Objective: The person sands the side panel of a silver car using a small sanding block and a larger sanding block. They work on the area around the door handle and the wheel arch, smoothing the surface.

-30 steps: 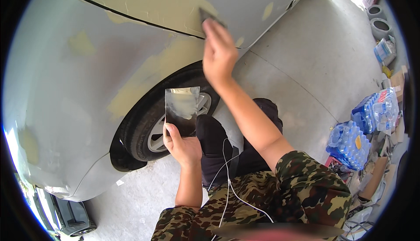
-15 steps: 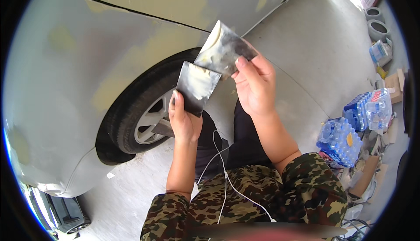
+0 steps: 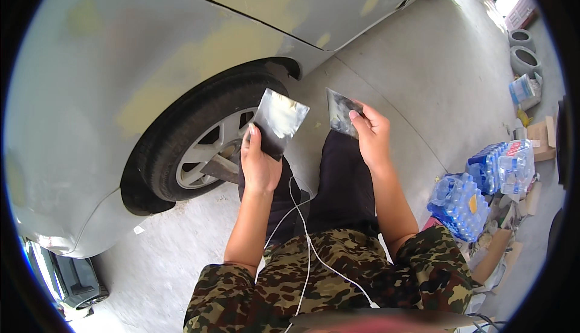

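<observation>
My left hand (image 3: 261, 167) is closed on the lower part of a dark, flat putty spreader (image 3: 271, 143), its upper half smeared with cream-coloured putty (image 3: 281, 112). To the right, my right hand (image 3: 375, 135) pinches a second dark putty spreader (image 3: 342, 117) between thumb and fingers. Pale smears mark that one, which is tilted. A gap separates the two spreaders, both held in front of my legs. Beyond my left hand is a grey car body (image 3: 78, 121) with yellowish filler patches (image 3: 208, 70) above the wheel arch.
The car's wheel (image 3: 208, 146) is close to my left forearm; a dark flat strip (image 3: 220, 169) shows there. White cables (image 3: 309, 236) hang down my front. Packs of bottles (image 3: 459, 206), cardboard (image 3: 542, 138) and tyres (image 3: 524, 60) line the right side. Another vehicle (image 3: 78, 281) is at lower left.
My right hand has moved down and to the right, parting its spreader from the left one. The left spreader has shifted slightly right. The view has swung a little.
</observation>
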Demonstrator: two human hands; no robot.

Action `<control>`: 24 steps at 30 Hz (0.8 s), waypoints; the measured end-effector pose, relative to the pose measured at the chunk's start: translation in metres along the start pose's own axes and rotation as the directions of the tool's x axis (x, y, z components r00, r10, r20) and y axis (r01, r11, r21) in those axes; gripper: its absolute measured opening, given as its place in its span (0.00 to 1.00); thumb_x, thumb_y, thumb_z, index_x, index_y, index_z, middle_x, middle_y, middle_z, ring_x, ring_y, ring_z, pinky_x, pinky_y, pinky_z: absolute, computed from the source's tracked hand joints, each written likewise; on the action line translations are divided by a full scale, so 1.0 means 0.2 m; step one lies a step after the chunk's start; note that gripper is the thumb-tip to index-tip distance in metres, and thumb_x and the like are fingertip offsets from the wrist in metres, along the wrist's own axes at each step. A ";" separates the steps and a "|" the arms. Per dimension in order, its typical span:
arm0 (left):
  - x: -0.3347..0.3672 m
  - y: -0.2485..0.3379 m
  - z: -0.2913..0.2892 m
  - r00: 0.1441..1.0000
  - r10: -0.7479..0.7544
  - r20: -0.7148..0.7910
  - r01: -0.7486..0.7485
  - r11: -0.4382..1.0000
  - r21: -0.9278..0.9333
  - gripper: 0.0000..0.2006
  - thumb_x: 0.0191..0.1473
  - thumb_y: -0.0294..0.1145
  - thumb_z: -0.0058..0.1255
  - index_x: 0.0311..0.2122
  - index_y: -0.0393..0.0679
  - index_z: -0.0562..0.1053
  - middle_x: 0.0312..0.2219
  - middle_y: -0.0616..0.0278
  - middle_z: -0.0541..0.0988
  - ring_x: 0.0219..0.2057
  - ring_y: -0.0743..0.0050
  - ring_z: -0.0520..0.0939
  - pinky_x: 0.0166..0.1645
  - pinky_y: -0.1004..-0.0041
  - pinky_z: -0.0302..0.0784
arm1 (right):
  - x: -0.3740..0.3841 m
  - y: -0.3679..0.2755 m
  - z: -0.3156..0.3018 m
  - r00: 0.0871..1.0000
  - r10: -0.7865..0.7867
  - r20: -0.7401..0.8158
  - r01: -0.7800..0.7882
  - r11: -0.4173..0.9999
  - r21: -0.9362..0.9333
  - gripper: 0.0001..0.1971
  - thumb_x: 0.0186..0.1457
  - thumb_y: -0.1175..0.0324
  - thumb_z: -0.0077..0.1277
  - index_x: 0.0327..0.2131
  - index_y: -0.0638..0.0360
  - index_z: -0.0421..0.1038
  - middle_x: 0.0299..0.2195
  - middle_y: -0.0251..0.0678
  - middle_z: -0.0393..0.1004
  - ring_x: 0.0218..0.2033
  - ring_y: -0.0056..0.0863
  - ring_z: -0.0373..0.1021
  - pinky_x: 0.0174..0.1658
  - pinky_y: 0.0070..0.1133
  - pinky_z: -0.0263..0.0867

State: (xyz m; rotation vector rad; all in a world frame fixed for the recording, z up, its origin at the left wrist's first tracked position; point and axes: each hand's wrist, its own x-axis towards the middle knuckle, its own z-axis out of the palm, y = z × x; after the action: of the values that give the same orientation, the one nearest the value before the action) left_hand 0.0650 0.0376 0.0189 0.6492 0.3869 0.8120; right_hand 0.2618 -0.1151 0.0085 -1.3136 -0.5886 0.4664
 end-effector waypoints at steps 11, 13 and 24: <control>-0.17 -0.08 -0.10 0.981 -0.103 -0.161 0.106 0.994 0.005 0.19 0.72 0.34 0.52 0.62 0.36 0.73 0.59 0.58 0.80 0.62 0.64 0.78 0.68 0.61 0.71 | -0.13 0.09 0.02 0.923 0.379 0.070 -0.311 0.626 0.715 0.17 0.69 0.72 0.48 0.58 0.64 0.71 0.54 0.38 0.79 0.55 0.30 0.76 0.60 0.31 0.71; -0.15 -0.11 -0.09 0.992 -0.078 -0.095 0.077 0.997 -0.020 0.16 0.72 0.30 0.51 0.60 0.35 0.75 0.56 0.59 0.81 0.59 0.68 0.80 0.66 0.64 0.73 | -0.15 0.06 0.03 0.898 0.419 0.133 -0.377 0.580 0.722 0.19 0.69 0.73 0.48 0.60 0.65 0.70 0.57 0.38 0.78 0.58 0.31 0.74 0.62 0.32 0.69; -0.01 -0.39 0.07 0.997 -0.040 -0.065 0.057 0.954 0.296 0.07 0.68 0.24 0.58 0.43 0.49 0.72 0.39 0.70 0.81 0.39 0.82 0.82 0.43 0.76 0.79 | -0.23 0.23 -0.21 0.964 0.265 0.025 -0.189 0.616 0.765 0.10 0.70 0.72 0.49 0.52 0.61 0.74 0.46 0.33 0.82 0.46 0.23 0.79 0.51 0.27 0.75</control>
State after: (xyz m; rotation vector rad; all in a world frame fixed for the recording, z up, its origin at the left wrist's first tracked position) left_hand 0.1140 -0.0086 -0.0215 0.8944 0.5837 0.7329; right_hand 0.2540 -0.1660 -0.0494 -0.5683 -0.0883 0.7625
